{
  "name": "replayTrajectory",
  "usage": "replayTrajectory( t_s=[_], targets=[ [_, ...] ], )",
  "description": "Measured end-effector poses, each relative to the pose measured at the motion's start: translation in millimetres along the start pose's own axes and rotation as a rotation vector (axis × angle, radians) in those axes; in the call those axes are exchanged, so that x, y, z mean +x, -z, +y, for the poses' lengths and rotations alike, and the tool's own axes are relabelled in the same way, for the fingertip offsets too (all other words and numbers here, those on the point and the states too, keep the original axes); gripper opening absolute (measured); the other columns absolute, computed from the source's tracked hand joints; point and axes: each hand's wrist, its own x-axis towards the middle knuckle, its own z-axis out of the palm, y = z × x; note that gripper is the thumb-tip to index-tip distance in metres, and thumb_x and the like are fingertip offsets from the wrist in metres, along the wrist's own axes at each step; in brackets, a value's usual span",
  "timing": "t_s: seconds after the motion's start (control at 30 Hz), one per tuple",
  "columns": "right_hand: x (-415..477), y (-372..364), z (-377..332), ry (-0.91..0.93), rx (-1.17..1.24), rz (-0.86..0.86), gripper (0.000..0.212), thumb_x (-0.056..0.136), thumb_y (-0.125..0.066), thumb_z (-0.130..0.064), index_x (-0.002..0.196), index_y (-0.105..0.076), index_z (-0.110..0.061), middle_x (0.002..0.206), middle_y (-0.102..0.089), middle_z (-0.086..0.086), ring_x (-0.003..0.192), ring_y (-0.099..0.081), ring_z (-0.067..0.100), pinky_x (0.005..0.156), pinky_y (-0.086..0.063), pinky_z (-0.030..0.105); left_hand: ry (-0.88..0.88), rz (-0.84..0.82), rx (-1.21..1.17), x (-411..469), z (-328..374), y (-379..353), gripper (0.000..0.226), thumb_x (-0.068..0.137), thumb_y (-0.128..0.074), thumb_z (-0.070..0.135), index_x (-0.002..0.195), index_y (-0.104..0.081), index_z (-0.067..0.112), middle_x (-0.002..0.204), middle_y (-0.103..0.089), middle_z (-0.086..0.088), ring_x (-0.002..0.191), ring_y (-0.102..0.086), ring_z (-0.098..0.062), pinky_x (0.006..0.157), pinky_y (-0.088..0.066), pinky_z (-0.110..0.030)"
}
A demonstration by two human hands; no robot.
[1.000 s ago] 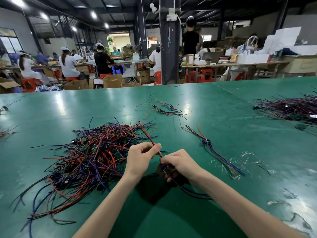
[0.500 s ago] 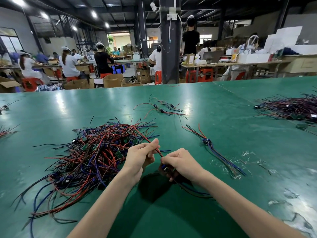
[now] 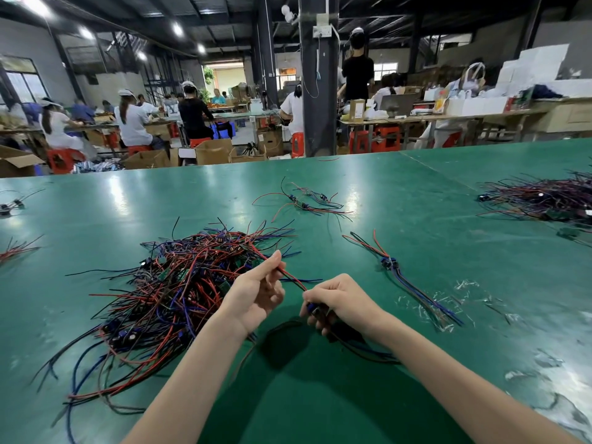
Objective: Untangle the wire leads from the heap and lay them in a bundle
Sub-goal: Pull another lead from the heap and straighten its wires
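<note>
A wide green surface [image 3: 416,193] fills the lower part of the view, with a workshop of seated people and cardboard boxes behind its far edge. The biggest thing on it is the heap [image 3: 179,283] of red, blue and black wire leads, sprawled left of centre with loose ends trailing toward the near edge. A second, darker pile [image 3: 544,197] lies well apart at the far right. Right of the hands, the bundle [image 3: 413,280] of sorted leads lies flat on the surface with its wires roughly lined up and its blue parts together. A small scatter of leads [image 3: 304,203] sits farther back, past the heap.

The left hand [image 3: 256,293] is raised just beside the heap's right edge, pinching a lead [image 3: 293,277] between thumb and forefinger, the other fingers loosely bent. The right hand [image 3: 339,299] is curled around the blue end of that same lead, close to the left hand. The red strand runs taut between the two hands and back into the heap, and dark wires trail onto the surface beneath the right wrist.
</note>
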Motion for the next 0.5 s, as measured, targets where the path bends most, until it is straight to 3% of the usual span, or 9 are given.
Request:
replayTrajectory(
  t_s=[0.1,0.23,0.37,0.5],
  targets=[
    [1,4,1,-0.007,-0.003,0.030,0.027,0.087,-0.057,-0.011,0.063,-0.068,-0.005,0.056,-0.061,0.013,0.043,-0.052,0.017,0.042,-0.044,0.022,0.056,-0.080,-0.048,-3,0,-5,0.022,0.068,-0.069,0.027,0.057,-0.063,0.009,0.044,-0.050,0.004,0.033,-0.038,-0.008,0.037,-0.036,-0.016],
    [2,4,4,-0.007,-0.030,0.009,0.027,0.086,-0.057,-0.014,0.063,-0.070,-0.007,0.055,-0.062,0.010,0.044,-0.052,0.017,0.043,-0.044,0.022,-0.010,0.030,0.018,-1,2,0,0.019,0.078,-0.069,0.024,0.067,-0.064,0.009,0.050,-0.057,0.004,0.038,-0.043,-0.004,0.041,-0.043,-0.013],
    [2,3,6,-0.002,-0.068,-0.002,0.027,0.084,-0.059,-0.016,0.061,-0.072,-0.010,0.055,-0.062,0.010,0.046,-0.053,0.018,0.043,-0.043,0.023,-0.048,0.108,-0.020,1,9,9,0.023,0.083,-0.067,0.025,0.067,-0.064,0.009,0.049,-0.056,0.004,0.037,-0.042,-0.005,0.039,-0.040,-0.014],
    [3,5,6,0.007,-0.064,0.039,0.029,0.084,-0.058,-0.015,0.058,-0.070,-0.009,0.054,-0.062,0.009,0.043,-0.050,0.017,0.039,-0.041,0.023,0.016,-0.043,-0.098,-5,8,0,0.024,0.070,-0.070,0.026,0.053,-0.065,0.010,0.047,-0.050,0.003,0.034,-0.037,-0.008,0.038,-0.037,-0.015]
  ],
)
